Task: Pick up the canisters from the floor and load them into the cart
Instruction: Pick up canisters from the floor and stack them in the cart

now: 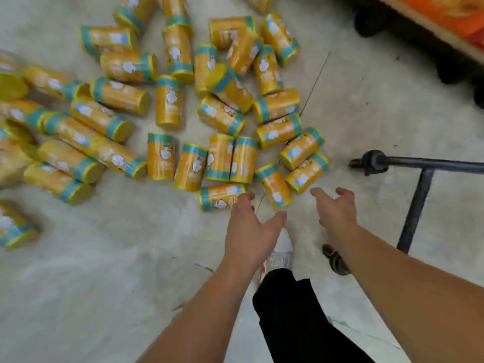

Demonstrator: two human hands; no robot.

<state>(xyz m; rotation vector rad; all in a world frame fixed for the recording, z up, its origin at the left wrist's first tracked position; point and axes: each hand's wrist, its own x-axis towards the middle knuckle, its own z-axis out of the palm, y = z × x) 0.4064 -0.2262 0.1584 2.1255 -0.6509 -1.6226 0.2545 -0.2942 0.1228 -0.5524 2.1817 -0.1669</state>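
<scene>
Dozens of canisters [167,100], yellow with teal bands, lying on their sides across the floor [104,284], beside the cart [419,163] frame. Likely light, rigid, smooth and apt to roll: take each round its mid-body. Left hand [248,231] and right hand [337,213] both spread, empty, over the nearest ones.

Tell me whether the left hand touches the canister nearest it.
Cannot tell. Head view: left hand overlaps one end of the canister; any height gap is hidden.
</scene>
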